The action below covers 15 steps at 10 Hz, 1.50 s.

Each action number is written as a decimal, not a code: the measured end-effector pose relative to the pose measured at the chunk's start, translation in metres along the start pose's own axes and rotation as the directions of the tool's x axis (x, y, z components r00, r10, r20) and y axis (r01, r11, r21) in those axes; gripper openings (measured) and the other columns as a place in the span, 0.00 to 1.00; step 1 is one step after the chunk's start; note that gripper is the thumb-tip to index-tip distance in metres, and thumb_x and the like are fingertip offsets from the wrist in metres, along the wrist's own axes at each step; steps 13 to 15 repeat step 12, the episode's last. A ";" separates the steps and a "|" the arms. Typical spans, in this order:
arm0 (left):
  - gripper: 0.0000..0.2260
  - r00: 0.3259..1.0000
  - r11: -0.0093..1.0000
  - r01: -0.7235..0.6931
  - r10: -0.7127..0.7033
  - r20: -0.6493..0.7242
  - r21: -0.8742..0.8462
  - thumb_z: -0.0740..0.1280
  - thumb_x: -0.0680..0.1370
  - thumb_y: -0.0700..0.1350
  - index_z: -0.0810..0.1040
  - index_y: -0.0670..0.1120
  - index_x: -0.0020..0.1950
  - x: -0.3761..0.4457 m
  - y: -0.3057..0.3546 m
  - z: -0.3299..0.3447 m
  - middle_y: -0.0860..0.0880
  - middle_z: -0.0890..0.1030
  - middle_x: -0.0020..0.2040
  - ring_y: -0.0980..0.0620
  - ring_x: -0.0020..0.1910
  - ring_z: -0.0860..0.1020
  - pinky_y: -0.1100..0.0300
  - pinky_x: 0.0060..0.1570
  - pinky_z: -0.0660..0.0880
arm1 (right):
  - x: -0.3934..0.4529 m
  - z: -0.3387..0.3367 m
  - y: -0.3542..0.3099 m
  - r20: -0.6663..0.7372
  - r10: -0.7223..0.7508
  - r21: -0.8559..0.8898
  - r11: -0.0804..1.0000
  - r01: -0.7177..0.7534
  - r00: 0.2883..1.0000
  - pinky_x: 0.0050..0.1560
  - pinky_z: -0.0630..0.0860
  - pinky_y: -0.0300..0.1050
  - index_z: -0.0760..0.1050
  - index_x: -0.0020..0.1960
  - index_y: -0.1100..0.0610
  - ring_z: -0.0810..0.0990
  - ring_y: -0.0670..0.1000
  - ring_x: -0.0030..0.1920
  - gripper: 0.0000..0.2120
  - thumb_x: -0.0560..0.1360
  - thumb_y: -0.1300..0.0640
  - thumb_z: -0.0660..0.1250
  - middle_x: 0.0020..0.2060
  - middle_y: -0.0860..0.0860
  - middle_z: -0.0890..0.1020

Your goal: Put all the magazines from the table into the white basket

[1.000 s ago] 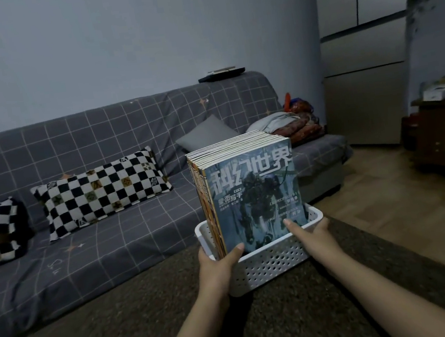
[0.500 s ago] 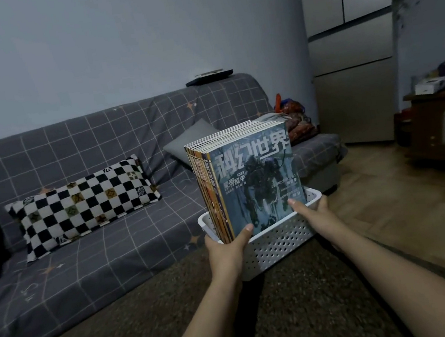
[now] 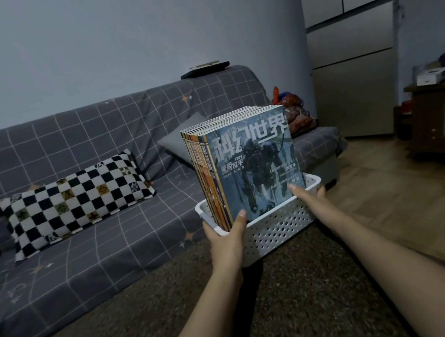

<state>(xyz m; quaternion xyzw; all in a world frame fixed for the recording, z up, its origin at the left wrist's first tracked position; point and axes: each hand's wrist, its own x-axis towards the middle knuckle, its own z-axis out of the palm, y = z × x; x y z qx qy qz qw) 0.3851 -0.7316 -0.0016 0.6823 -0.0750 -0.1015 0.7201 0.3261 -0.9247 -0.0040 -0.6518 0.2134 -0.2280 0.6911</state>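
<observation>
A white perforated basket (image 3: 276, 230) is held out in front of me, above a dark speckled surface. Several magazines (image 3: 252, 164) stand upright in it, packed together; the front one has a blue-grey cover with a robot figure and large white characters. My left hand (image 3: 225, 239) grips the basket's near left corner, thumb resting on the front magazine. My right hand (image 3: 306, 195) holds the right side of the basket, fingers over the rim and thumb against the cover.
A grey checked sofa (image 3: 91, 261) spans the left with a black-and-white chequered cushion (image 3: 74, 200) and a grey cushion. A pile of fabric (image 3: 295, 118) lies at its right end. A tall cabinet (image 3: 356, 69) and a wooden sideboard (image 3: 443, 123) stand on the right, over wooden floor.
The view has swung to the right across the frames, shifting the sofa and cushions left. Both hands keep the same hold on the basket, which now sits slightly higher and more to the right.
</observation>
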 end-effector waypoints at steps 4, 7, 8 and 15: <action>0.27 0.996 0.985 0.088 -0.090 -0.008 -0.150 0.65 0.76 0.53 0.58 0.57 0.72 -0.019 -0.007 0.022 0.46 0.70 0.67 0.44 0.63 0.72 0.47 0.66 0.67 | 0.011 -0.008 0.004 0.034 0.024 0.032 0.999 -0.025 0.999 0.68 0.65 0.49 0.46 0.76 0.51 0.70 0.54 0.66 0.49 0.66 0.33 0.67 0.71 0.53 0.65; 0.35 0.994 0.988 0.104 -0.105 -0.009 -0.118 0.65 0.68 0.61 0.56 0.60 0.73 -0.022 -0.006 0.025 0.45 0.66 0.71 0.43 0.67 0.68 0.43 0.69 0.64 | 0.018 -0.011 0.011 0.029 0.033 0.005 0.999 -0.033 0.999 0.72 0.59 0.52 0.48 0.77 0.54 0.63 0.54 0.72 0.57 0.59 0.26 0.65 0.75 0.51 0.58; 0.39 0.993 0.985 0.120 -0.120 0.006 -0.125 0.64 0.65 0.62 0.53 0.60 0.74 -0.025 -0.002 0.024 0.46 0.65 0.72 0.43 0.67 0.68 0.42 0.69 0.64 | 0.013 -0.008 0.007 0.046 0.026 -0.014 1.000 -0.026 0.999 0.73 0.59 0.54 0.49 0.76 0.53 0.63 0.54 0.71 0.63 0.52 0.21 0.64 0.75 0.52 0.59; 0.30 0.990 0.991 0.120 -0.115 0.081 -0.060 0.64 0.78 0.53 0.54 0.51 0.76 -0.048 0.018 0.000 0.47 0.67 0.73 0.44 0.71 0.66 0.47 0.70 0.61 | -0.008 -0.020 0.021 -0.029 0.049 -0.140 0.989 -0.052 0.998 0.67 0.68 0.56 0.69 0.68 0.51 0.74 0.53 0.63 0.54 0.51 0.17 0.58 0.64 0.50 0.76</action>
